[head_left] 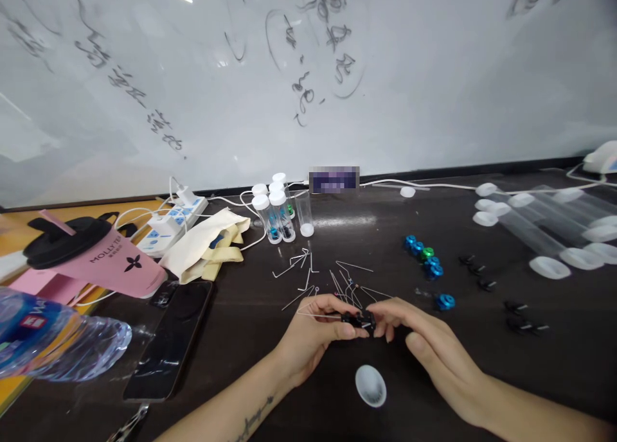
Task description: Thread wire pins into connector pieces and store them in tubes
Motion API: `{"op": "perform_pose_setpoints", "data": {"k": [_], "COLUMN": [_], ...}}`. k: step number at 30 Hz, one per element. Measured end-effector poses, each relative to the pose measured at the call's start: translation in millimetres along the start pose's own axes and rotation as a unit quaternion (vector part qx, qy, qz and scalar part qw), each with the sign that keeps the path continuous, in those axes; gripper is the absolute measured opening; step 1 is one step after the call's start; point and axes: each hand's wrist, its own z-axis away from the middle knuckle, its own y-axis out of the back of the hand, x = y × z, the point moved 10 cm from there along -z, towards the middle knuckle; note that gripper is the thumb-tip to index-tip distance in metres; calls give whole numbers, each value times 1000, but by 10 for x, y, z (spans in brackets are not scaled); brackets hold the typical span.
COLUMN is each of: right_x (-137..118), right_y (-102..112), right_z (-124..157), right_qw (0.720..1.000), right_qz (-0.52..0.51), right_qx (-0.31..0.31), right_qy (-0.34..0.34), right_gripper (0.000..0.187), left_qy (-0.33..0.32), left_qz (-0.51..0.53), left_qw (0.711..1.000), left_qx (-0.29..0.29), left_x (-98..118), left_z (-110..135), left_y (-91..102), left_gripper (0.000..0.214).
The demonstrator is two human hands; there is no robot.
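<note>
My left hand (308, 336) and my right hand (424, 339) meet over the dark table (270, 390), both pinching a small black binder clip (359, 320) between their fingertips. The left hand also grips a thin wire handle that sticks out to the left. Loose wire handles (332, 278) lie scattered just beyond the hands. A white cap (371, 385) lies open side up between my wrists. Blue and green metal nuts (427, 262) sit to the right of the wires, with more black clips (523, 318) further right.
Capped clear vials (277, 214) stand at the back centre; empty tubes and white caps (540, 227) lie at the right. A phone (171, 339), cloth bag (207, 246), pink cup (96, 262), water bottle (53, 339) and power strip (176, 220) crowd the left. A whiteboard (308, 76) rises behind.
</note>
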Motion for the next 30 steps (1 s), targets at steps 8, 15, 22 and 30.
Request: {"op": "perform_pose_setpoints", "data": {"k": [8,15,22,30], "right_x": [-8,2,1,-28], "right_y": [0,1,8,9], "right_z": [-15,4,2,-15], "right_qw": [1000,1000,1000,1000], "right_qz": [8,6,5,11], "right_qx": [-2,-4,2,-2], "right_qy": [0,-5,-3,3], "right_gripper": [39,41,39,40], "left_qy": [-5,-4,-3,-1], "left_qz": [1,-1,-1,-5], "left_qw": [1000,1000,1000,1000], "left_qx": [-6,0,-3,0], "left_x": [12,7,5,9], "left_z": [3,-1,7,11], "left_y": [-12,3,-7,-7], "left_gripper": [25,25,25,26]}}
